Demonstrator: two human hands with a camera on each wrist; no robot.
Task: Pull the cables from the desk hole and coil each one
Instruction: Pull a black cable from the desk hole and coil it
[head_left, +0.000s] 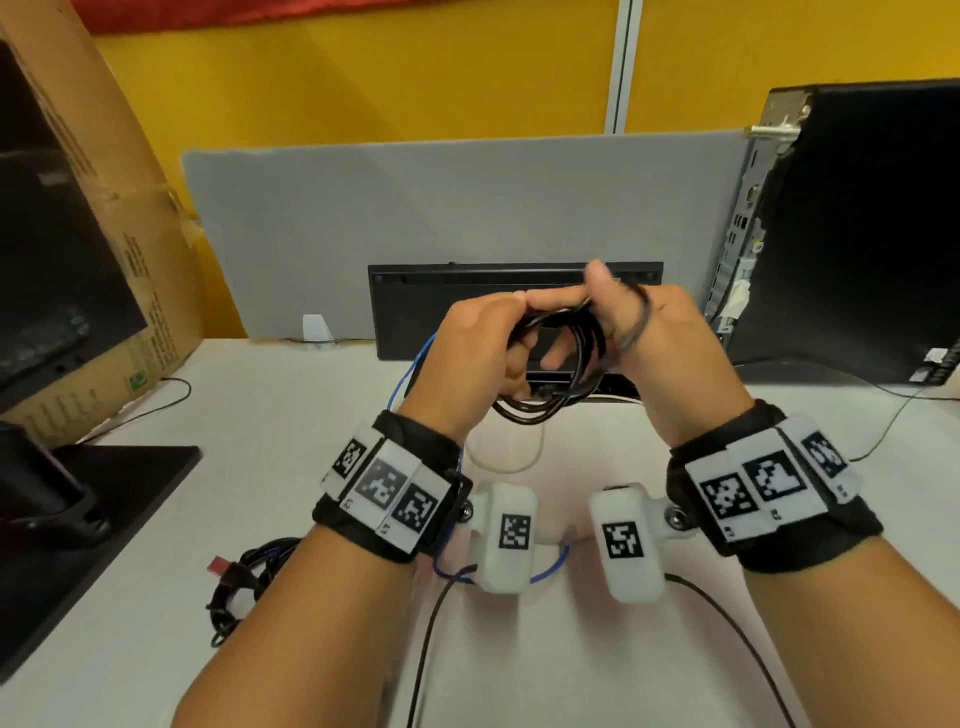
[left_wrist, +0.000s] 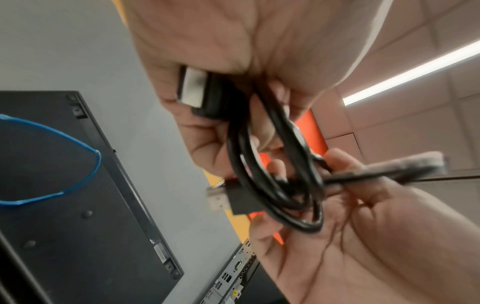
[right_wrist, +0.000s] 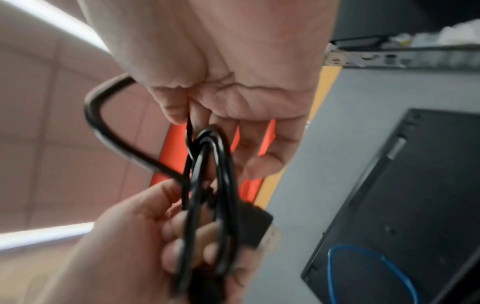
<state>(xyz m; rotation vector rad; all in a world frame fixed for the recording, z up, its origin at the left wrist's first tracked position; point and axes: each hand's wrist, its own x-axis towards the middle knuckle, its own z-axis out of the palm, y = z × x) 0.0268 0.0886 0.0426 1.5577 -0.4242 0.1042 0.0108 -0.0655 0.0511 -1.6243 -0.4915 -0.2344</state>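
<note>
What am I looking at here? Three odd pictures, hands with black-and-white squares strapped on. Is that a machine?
No machine: a person wears three cameras. The wide picture comes from the head, the two close ones from each wrist, looking along the palm. The left hand and right hand hold a black cable coil above a white desk. Its metal plug shows in the left wrist view. On the desk lie a blue cable and an already bundled cable.
</note>
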